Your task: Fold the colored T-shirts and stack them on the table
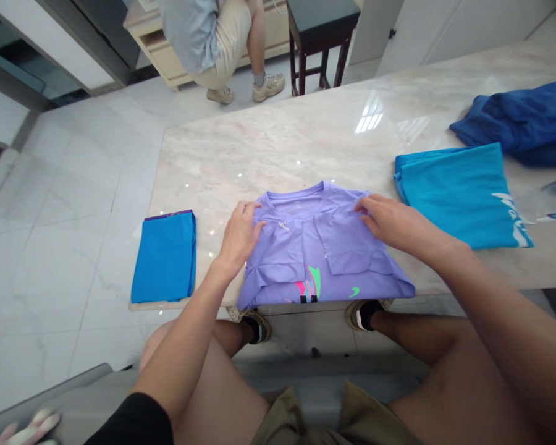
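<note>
Marble table (213, 154); person (204, 49), stool (324, 21) beyond fingers. Purple shirt (312, 250) on table, between hands, sleeves folded in. Left hand (238, 238): thumb spread from fingers, touching shoulder. Right hand (391, 222): fingers curled at other shoulder, can't tell if pinching. Folded blue cloth (164, 259) left of left fingers. Teal shirt (458, 194) right of right fingers, navy cloth (521, 120) farther out.

On the surface (231, 145), a cloth (164, 256) lies left of the shirt (312, 250), a garment (454, 191) right of it; on the floor (90, 170) behind it stands a stool (324, 20).
</note>
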### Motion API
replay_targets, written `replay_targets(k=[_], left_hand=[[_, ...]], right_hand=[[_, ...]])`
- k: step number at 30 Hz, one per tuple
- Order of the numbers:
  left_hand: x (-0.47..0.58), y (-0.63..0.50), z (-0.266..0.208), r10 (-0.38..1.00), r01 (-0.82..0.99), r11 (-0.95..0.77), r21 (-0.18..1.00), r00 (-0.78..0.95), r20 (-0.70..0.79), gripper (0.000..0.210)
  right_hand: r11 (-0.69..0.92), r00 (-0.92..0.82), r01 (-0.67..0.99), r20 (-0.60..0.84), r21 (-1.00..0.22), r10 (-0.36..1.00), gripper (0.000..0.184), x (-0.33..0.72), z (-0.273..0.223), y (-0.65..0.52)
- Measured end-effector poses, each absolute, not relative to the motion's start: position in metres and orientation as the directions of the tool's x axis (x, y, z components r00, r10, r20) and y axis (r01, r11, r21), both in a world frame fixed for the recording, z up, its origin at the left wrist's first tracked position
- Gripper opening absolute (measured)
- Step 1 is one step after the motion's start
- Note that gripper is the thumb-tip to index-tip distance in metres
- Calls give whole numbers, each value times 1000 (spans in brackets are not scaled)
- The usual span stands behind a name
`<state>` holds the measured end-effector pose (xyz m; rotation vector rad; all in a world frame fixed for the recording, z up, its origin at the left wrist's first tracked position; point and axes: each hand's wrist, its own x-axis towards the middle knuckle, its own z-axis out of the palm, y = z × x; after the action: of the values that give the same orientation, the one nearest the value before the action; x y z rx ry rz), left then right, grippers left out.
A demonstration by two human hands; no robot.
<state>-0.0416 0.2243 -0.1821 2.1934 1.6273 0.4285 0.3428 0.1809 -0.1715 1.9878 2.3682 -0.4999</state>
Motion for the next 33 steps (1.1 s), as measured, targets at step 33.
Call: replay_targets(k=[33], left_hand=[[-64, 482, -89, 975, 863, -152, 482, 51, 217, 31]], right_hand=[[-80, 184, 935, 279, -347, 943, 45, 314, -69, 406]])
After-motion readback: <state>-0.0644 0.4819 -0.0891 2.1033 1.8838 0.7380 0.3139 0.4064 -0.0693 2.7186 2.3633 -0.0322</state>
